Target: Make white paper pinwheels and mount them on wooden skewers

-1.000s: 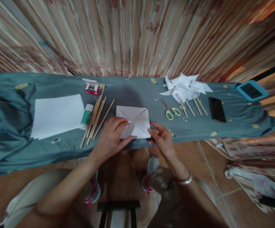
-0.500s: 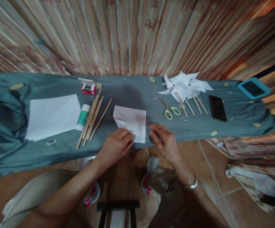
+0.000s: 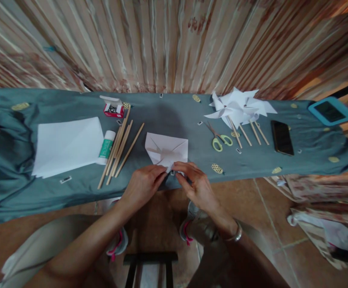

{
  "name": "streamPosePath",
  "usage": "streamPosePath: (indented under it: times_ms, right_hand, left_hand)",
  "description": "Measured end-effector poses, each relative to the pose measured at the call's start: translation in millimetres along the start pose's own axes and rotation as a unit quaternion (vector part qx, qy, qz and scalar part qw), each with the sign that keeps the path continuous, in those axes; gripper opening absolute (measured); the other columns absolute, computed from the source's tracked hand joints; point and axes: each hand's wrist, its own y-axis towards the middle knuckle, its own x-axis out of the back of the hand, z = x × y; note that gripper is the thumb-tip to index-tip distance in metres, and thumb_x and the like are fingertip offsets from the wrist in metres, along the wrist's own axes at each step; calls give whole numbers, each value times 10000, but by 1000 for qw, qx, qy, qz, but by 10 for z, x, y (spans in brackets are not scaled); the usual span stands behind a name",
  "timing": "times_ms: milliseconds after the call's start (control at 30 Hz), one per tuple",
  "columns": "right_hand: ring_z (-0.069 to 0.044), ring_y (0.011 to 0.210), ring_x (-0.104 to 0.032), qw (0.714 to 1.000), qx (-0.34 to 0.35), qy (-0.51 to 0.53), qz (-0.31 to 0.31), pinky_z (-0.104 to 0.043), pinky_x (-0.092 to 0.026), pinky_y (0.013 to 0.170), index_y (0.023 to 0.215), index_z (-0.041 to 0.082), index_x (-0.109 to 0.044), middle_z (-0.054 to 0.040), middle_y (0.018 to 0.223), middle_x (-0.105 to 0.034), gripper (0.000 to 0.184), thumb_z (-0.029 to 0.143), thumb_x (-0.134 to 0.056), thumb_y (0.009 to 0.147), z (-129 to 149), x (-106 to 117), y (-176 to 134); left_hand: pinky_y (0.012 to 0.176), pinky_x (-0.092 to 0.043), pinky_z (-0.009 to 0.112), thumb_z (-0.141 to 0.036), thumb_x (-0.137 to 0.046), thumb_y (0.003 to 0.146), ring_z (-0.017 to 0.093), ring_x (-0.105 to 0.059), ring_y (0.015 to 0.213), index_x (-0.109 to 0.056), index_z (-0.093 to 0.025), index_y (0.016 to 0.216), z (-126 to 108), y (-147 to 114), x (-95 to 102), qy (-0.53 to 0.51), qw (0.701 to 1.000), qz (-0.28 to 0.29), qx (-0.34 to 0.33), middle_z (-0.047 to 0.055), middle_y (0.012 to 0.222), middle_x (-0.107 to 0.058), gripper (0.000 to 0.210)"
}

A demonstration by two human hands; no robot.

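Observation:
A square of white paper point(image 3: 174, 147) with slits running in from its corners lies at the front edge of the cloth-covered table. My left hand point(image 3: 145, 182) pinches its near left part, fingertips hiding that corner. From the other side my right hand point(image 3: 196, 184) has thumb and fingers closed on the near right part, which is bent inward. The fingertips of both hands almost meet at the near edge. To the left lie several wooden sticks point(image 3: 121, 146) and a green-and-white glue stick point(image 3: 106, 147). Scissors point(image 3: 220, 138) with light green handles rest to the right.
A stack of white sheets point(image 3: 68, 144) is at the left, below an open red box of small metal pins point(image 3: 113, 109). Several finished paper pinwheels point(image 3: 236, 106) lie at the back right, near a black phone point(image 3: 282, 138) and a blue-framed device point(image 3: 331, 111). The tablecloth point(image 3: 180, 108) is grey-green.
My right hand has moved left from beside the paper and taken hold of its near right part, bending it inward. My left hand stays on the paper. The view has shifted slightly.

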Motion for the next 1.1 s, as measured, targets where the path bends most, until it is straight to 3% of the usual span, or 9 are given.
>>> streamPosePath:
  times_ms: [133, 267, 533, 900, 1100]
  right_hand:
    - [-214, 1088, -644, 1000, -3, -10, 5, -409, -495, 978, 1076, 226, -676, -80, 1124, -721, 218, 174, -525, 928, -7, -52, 32]
    - [-227, 1072, -638, 999, -4, -33, 6, -411, -510, 946, 1115, 208, -671, -92, 1116, -719, 251, 160, -514, 926, -12, -66, 40]
    - [-220, 1007, -646, 998, 13, -55, 0, -397, -511, 920, 1091, 200, -669, -81, 1065, -723, 219, 179, -514, 938, 8, -91, 20]
    - [-171, 707, -636, 985, -156, 32, -65, -296, -507, 704, 831, 239, -701, -4, 756, -694, 58, 225, -645, 840, 18, -173, 131]
    - [-192, 735, -630, 988, -138, -35, -64, -319, -502, 736, 819, 234, -691, -17, 749, -694, 69, 220, -634, 855, 31, -196, 166]
  left_hand:
    - [744, -562, 281, -258, -508, 949, 186, -728, 806, -667, -188, 987, -4, 11, 4, -25, 999, -7, 24, 51, 917, -758, 178]
    - [671, -563, 266, -252, -548, 935, 167, -722, 726, -587, -177, 1117, -13, -16, 8, -52, 997, -20, 46, 33, 884, -748, 201]
    - [841, -580, 322, -215, -512, 954, 187, -695, 954, -596, -199, 1148, -70, -91, 62, 11, 998, -10, -67, 68, 1048, -718, 212]
    - [811, -586, 347, -179, -528, 937, 205, -671, 905, -565, -156, 1236, -71, -107, 76, 20, 996, -19, -89, 85, 1013, -708, 302]
    - [821, -581, 347, -170, -534, 935, 204, -641, 922, -659, -145, 1097, -51, -104, 68, 5, 996, -10, -85, 87, 1012, -709, 206]
